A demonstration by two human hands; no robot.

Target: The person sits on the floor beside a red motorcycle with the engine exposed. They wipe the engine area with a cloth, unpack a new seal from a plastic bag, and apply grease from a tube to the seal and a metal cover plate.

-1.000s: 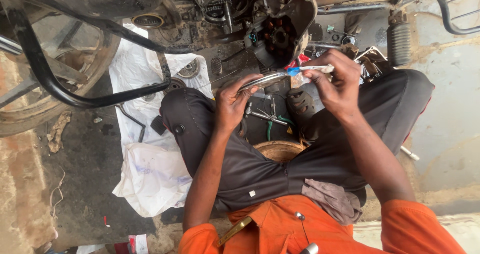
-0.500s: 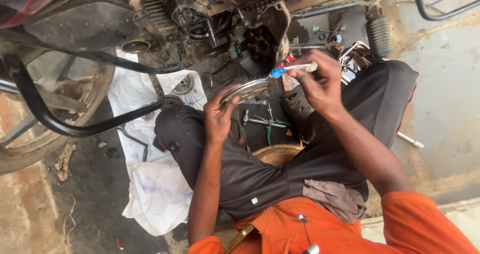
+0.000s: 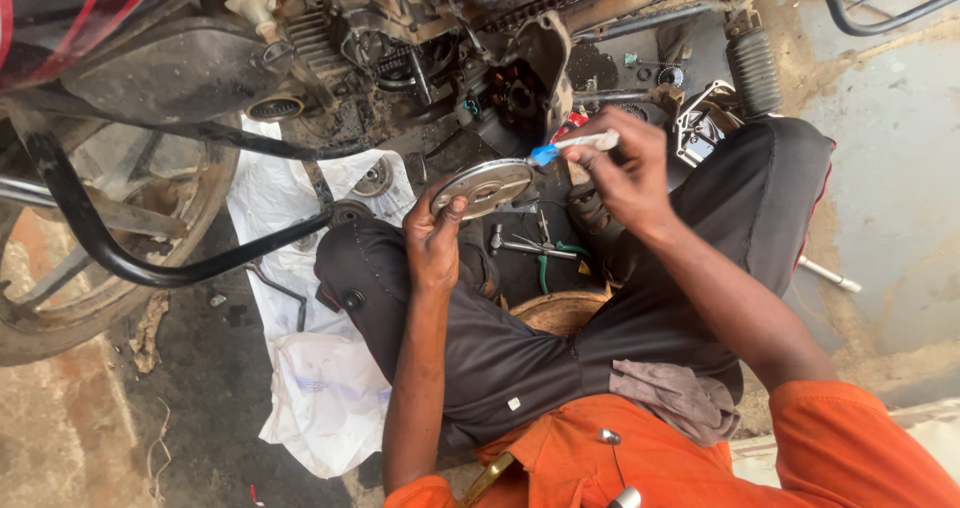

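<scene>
Your left hand (image 3: 432,240) grips the round metal cover (image 3: 488,186) by its lower edge, thumb on the face, holding it up over your lap. Your right hand (image 3: 622,173) pinches a white brush (image 3: 572,146), its blue tip touching the cover's upper rim. The open engine (image 3: 500,88) sits just beyond, tools (image 3: 530,248) lying between your knees.

left hand (image 3: 435,233) gripping, right hand (image 3: 622,168) pinching, forearms extended
</scene>
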